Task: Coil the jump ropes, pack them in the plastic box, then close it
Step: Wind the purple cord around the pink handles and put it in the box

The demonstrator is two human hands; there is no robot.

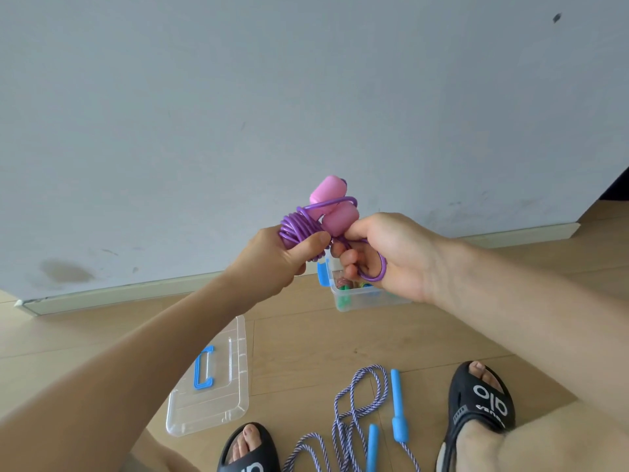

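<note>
A purple jump rope (299, 226) with two pink handles (332, 206) is held up in front of the wall. My left hand (282, 257) grips the wound coil around the handles. My right hand (384, 257) pinches a loose purple loop of the same rope that curls round its fingers. Below the hands, partly hidden by them, a clear plastic box (366, 296) with a blue latch stands open on the floor with coloured ropes inside. Its clear lid (218, 379) with a blue handle lies flat to the left.
A blue-and-white braided jump rope (354, 413) with blue handles (398, 407) lies uncoiled on the wooden floor between my two feet in black sandals (480, 400). A grey wall with a baseboard runs close behind the box.
</note>
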